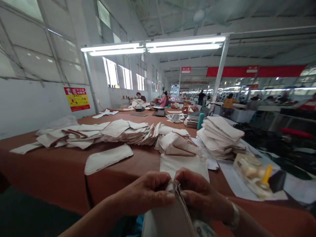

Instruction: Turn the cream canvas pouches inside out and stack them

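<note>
Both of my hands meet at the upper end of a cream fabric piece [165, 217] with dark edging, close to my body. My left hand [150, 191] pinches its left edge between thumb and fingers. On the other side, my right hand [197, 191] grips the right edge, where the layers part at a seam. The lower end of the piece runs out of view. Just beyond my fingers lies a flat cream fabric panel [185, 164] on the brown table [145, 168]. Folded cream pieces with brown edges [177, 144] rest behind it.
A long row of cream pieces [123, 130] spans the table. One single piece [108, 159] lies front left. At right stand a tall stack [219, 136], a teal thread cone [200, 120] and a clear plastic container [249, 169] with a yellow-handled tool [266, 174]. People work farther back.
</note>
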A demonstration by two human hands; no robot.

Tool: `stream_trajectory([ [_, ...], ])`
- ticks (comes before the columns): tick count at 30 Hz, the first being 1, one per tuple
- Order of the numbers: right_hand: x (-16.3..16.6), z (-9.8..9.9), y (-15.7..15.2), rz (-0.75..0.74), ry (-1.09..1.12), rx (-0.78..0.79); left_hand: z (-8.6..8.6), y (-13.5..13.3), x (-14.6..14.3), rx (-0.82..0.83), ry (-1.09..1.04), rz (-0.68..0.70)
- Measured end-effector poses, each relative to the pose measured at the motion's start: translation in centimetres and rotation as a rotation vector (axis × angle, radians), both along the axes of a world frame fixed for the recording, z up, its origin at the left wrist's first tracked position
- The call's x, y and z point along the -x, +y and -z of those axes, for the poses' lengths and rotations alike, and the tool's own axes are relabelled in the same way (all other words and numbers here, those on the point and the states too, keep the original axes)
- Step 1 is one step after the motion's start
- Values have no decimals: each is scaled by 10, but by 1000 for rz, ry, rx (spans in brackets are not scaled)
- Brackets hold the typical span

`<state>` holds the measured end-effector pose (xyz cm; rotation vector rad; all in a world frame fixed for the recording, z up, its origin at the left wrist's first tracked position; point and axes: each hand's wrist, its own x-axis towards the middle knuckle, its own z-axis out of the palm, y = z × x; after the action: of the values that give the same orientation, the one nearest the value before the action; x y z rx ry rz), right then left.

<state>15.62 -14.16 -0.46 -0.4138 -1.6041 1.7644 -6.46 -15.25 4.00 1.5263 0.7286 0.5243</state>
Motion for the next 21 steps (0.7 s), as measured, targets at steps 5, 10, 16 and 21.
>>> stream_trajectory([
  [5, -15, -12, -18, 167, -88, -233, -6, -5, -11, -42, 57, 5],
  [10, -20, -28, -22, 278, -172, -272, -16, 6, -21, -126, 103, 40],
  [16, -21, -28, -1, 182, -121, -65, -41, 28, -22, -249, 178, 87],
  [21, -20, -31, 18, 447, -318, -511, -35, 56, -26, -251, 135, 100],
])
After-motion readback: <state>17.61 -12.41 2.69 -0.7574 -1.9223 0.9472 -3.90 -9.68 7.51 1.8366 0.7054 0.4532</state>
